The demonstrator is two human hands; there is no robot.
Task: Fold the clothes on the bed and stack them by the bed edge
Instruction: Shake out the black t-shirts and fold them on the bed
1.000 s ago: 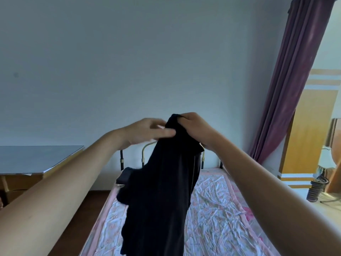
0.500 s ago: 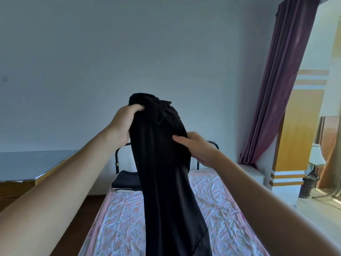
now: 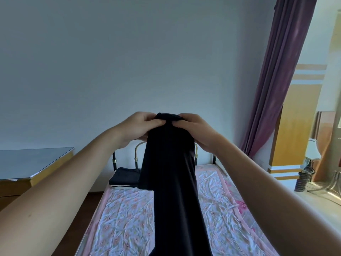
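Both hands pinched the black garment point(image 3: 171, 178) at its top edge, left hand point(image 3: 137, 127) beside right hand point(image 3: 198, 130), cloth hanging over the bed point(image 3: 221, 198).

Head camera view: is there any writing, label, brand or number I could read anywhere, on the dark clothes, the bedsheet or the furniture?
None can be read.
Black garment, held up by the left hand and right hand: no tag or print shows.
Folded dark clothes: no label shows.
Bedsheet: floral pattern only, no words.
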